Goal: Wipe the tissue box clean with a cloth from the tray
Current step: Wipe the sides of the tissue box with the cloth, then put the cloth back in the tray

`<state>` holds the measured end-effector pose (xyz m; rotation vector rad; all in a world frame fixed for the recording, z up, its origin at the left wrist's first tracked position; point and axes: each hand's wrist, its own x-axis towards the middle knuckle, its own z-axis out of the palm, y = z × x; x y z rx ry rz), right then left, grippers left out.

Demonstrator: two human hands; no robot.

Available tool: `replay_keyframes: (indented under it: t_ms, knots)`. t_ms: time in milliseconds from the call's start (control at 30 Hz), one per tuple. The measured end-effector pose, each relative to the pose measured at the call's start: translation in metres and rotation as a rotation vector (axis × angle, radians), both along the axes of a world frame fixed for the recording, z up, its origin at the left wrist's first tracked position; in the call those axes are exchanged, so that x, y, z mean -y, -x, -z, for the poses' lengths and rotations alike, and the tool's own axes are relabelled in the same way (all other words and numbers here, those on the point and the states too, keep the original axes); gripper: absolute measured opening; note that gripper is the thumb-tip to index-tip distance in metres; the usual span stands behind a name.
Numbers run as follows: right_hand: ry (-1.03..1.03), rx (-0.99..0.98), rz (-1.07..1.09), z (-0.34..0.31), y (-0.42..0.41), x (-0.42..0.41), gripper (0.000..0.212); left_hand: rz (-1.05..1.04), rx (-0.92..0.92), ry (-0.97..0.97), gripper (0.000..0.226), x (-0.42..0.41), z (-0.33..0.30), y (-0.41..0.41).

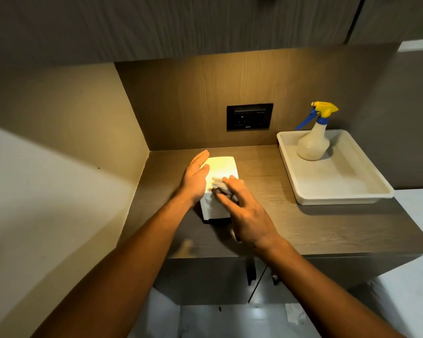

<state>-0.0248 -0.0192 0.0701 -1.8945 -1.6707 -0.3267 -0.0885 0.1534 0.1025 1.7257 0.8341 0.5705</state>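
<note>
A white tissue box (224, 167) lies on the wooden counter under a warm light. My left hand (195, 176) rests flat against the box's left side, fingers straight and together. My right hand (244, 211) presses a crumpled grey cloth (220, 185) onto the top of the box near its front end. Only part of the cloth shows past my fingers. A white tray (340, 189) stands on the counter to the right, apart from the box.
A spray bottle (313, 142) with a yellow and blue trigger stands in the tray's back left corner. A black wall socket (249, 116) sits on the back panel. A side wall closes the counter's left; cabinets hang overhead. The counter's front edge (327, 253) is near my wrists.
</note>
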Motion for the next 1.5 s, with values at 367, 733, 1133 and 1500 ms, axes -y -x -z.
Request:
replay_keyframes:
  t_ms: [367, 733, 1133, 1500]
  knots:
    - [-0.186, -1.535, 0.502, 0.016, -0.019, -0.038, 0.036, 0.141, -0.284, -0.350, 0.048, -0.002, -0.002, 0.003]
    - [-0.183, -1.481, 0.257, -0.020, -0.057, -0.042, 0.034, 0.192, -0.462, -0.518, 0.051, -0.001, -0.005, -0.001]
    - [-0.033, -0.864, 0.667, -0.029, -0.214, 0.031, 0.030, 0.231, -0.437, -0.933, 0.058, 0.073, -0.038, -0.029]
    - [0.395, -0.700, 0.617, 0.024, -0.242, 0.000, 0.016, 0.385, -0.727, -0.653, 0.073, 0.171, 0.062, -0.079]
